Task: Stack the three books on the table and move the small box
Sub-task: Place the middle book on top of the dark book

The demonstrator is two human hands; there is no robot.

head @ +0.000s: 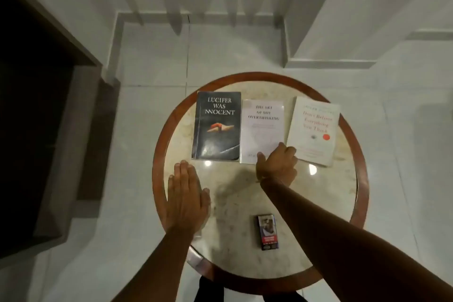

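Three books lie side by side on a round marble table point(245, 203): a black book point(217, 127) at the left, a white book point(263, 127) in the middle, and another white book with red lettering point(315, 130) at the right. My right hand point(278, 163) grips the near right corner of the middle white book, thumb on its cover. My left hand point(187, 193) hovers flat and open over the table's left side, holding nothing. A small dark box point(267, 231) lies near the table's front edge, between my forearms.
The table has a brown wooden rim point(159, 144) and stands on a white tiled floor point(152, 56). A dark doorway point(31, 105) is to the left. White walls and a step rise at the back and right.
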